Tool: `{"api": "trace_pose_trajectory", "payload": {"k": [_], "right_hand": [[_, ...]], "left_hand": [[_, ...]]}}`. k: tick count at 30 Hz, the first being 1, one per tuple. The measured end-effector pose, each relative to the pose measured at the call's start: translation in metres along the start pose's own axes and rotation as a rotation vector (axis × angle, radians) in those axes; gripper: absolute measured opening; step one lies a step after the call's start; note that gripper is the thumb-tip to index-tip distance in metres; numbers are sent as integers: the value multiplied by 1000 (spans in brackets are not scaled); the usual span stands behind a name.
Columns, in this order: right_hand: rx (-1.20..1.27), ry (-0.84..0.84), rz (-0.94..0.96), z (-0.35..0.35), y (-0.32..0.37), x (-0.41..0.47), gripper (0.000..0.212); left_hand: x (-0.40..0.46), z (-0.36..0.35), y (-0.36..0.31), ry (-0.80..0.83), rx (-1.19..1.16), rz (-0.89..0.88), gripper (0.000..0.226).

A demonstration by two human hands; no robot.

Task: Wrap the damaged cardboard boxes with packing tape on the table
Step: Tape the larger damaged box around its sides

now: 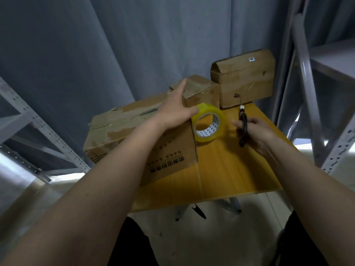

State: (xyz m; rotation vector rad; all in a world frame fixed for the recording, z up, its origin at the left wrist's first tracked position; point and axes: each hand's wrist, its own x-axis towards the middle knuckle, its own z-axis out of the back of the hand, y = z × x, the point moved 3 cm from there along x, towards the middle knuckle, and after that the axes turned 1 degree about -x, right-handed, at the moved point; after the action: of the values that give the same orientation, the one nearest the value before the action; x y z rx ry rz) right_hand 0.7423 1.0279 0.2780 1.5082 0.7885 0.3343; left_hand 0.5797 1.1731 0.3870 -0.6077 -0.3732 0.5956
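Left hand (175, 110) is spreading open over the large cardboard box (138, 135) at frame centre, thumb touching the tape roll (209, 122) standing beside it. Right hand (253, 131) is gripping dark scissors (243, 125), blades partly hidden. Two smaller boxes (244, 79) are crowding the table's (230, 169) far edge; its lower-right area is lying bare.

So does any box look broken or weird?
Yes. The big cardboard box under the left hand has torn, peeling patches along its top. The far box has a bulging lid and small holes in its side.
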Motion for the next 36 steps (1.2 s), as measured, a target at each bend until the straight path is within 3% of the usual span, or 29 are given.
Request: {"api": "trace_pose_trajectory", "payload": {"k": [2,5,9,12,15,21,29,34,36], "right_hand": [[100,247,43,-11,14,-12,40],[128,658,-12,-28,27,-33,68],[108,932,-102,-37,26,-54,85],[156,969,-161,-29,21,-57,84],[128,1017,-208,-20,18,-58,78],[57,988,-241,-34,16,-56,62],[168,948,-263,-54,11,-50,58],[181,969,-254,-62,14,-45,57],[189,978,-253,-65,15,-43,60]], "left_hand": [[5,6,0,-32,-61,76,77],[18,14,-11,-71,187,100,56],[39,15,-29,64,279,120,38],[50,6,-27,267,163,204,30],[61,6,-26,280,16,265,35],[74,-6,-32,728,498,215,49],[85,-14,-27,863,604,285,50],[95,-20,-17,883,443,253,15],[99,-22,-14,846,381,236,12]]}}
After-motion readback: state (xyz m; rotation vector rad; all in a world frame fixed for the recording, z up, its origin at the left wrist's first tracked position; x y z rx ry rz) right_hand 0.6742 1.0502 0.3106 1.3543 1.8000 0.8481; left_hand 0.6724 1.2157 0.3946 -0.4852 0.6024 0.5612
